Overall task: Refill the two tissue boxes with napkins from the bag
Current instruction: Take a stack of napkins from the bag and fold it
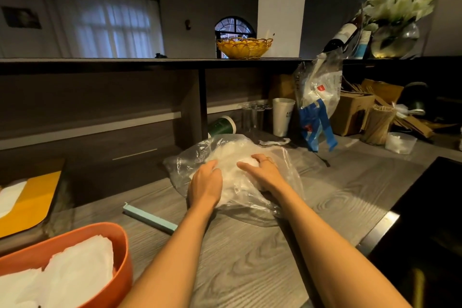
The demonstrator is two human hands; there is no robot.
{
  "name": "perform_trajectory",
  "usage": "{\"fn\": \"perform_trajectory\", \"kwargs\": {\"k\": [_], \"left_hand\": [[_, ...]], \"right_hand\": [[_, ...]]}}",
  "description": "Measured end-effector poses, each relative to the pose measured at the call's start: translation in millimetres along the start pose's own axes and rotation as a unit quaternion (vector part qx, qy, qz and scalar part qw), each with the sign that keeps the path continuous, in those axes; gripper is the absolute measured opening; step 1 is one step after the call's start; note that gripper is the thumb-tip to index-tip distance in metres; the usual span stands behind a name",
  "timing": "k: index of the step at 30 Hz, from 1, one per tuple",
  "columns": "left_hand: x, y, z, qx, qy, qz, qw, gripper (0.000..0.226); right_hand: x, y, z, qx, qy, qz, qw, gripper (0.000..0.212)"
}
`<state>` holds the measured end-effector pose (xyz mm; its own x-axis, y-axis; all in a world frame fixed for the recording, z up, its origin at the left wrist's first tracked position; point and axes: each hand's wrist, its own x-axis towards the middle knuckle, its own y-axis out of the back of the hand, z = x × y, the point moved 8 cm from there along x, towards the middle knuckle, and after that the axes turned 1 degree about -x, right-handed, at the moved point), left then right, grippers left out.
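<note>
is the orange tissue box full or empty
Largely full: white napkins fill the orange tissue box nearly to its rim, though its lower part runs out of view.

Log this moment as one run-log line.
left hand: on clear napkin bag | right hand: on bag | orange tissue box: holds napkins | blue clip: on counter, off bag

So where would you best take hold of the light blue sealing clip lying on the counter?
Pinch the light blue clip across its narrow width near the middle, coming from above. It lies flat on the counter, long and thin, with bare space along both long edges, and neither the left hand nor right hand covers it.
</note>
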<state>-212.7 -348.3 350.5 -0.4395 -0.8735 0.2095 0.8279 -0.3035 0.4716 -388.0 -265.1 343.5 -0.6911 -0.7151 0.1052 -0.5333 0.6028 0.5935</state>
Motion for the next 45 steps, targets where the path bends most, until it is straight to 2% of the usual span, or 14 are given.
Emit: {"fn": "perform_trajectory", "kwargs": {"k": [4, 11, 13, 16, 20, 24, 26, 28, 31, 32, 37, 41, 43, 45], "left_hand": [[-6.4, 5.2, 2.7, -0.039, 0.009, 0.021, 0.999, 0.037], [-0.3, 0.1, -5.1, 0.022, 0.029, 0.029, 0.999, 0.044], [0.7, -0.4, -5.4, 0.02, 0.037, 0.025, 0.999, 0.047], [-3.7, 3.0, -2.7, -0.008, 0.036, 0.031, 0.999, 0.051], [-11.3, 9.3, 5.5, -0.068, 0.007, 0.05, 0.996, 0.05], [-13.7, 10.7, 11.4, -0.091, -0.031, 0.054, 0.994, 0.049], [-16.8, 16.2, 18.7, -0.101, -0.038, 0.071, 0.992, 0.051], [-20.4, 23.3, 27.2, -0.108, -0.043, 0.087, 0.989, 0.054], [-24.3, 27.2, 34.6, -0.122, -0.034, 0.09, 0.988, 0.025], [-26.3, 28.1, 36.9, -0.117, -0.032, 0.087, 0.989, 0.021], [-43.2, 40.1, 46.2, -0.097, -0.048, 0.078, 0.991, 0.03], [-58.3, 53.9, 54.2, -0.076, -0.076, 0.06, 0.992, 0.028], [-69.1, 62.6, 60.9, -0.06, -0.115, 0.069, 0.989, 0.026], [-79.5, 71.5, 66.1, -0.063, -0.143, 0.082, 0.984, 0.026]], "right_hand": [[-6.8, -1.2, 1.5, -0.034, -0.007, 0.003, 0.999, 0.098], [-6.5, -8.3, -7.9, -0.065, -0.026, 0.03, 0.997, 0.097], [-8.2, -11.2, -15.1, -0.083, -0.013, 0.035, 0.996, 0.085], [-11.5, -17.0, -25.5, -0.021, 0.03, -0.002, 0.999, 0.053], [-22.2, -4.8, -25.9, 0.112, 0.049, 0.013, 0.992, 0.059], [-47.9, 9.4, -34.2, 0.235, 0.026, -0.027, 0.971, 0.025], [-58.5, 14.9, -41.2, 0.266, 0.015, -0.052, 0.962, 0.024], [-65.4, 23.0, -43.9, 0.282, -0.016, -0.039, 0.958, 0.028], [-79.2, 29.7, -40.5, 0.344, -0.078, -0.017, 0.936, 0.04], [-84.8, 32.8, -40.7, 0.344, -0.085, -0.005, 0.935, 0.04], [-106.6, 54.4, -55.2, 0.304, -0.04, 0.048, 0.951, 0.023], [-121.4, 67.2, -77.4, 0.254, 0.004, 0.054, 0.966, 0.027], [-126.5, 70.3, -83.9, 0.255, -0.013, 0.055, 0.965, 0.034], [-133.8, 68.1, -87.6, 0.259, -0.053, 0.034, 0.964, 0.031]]}}
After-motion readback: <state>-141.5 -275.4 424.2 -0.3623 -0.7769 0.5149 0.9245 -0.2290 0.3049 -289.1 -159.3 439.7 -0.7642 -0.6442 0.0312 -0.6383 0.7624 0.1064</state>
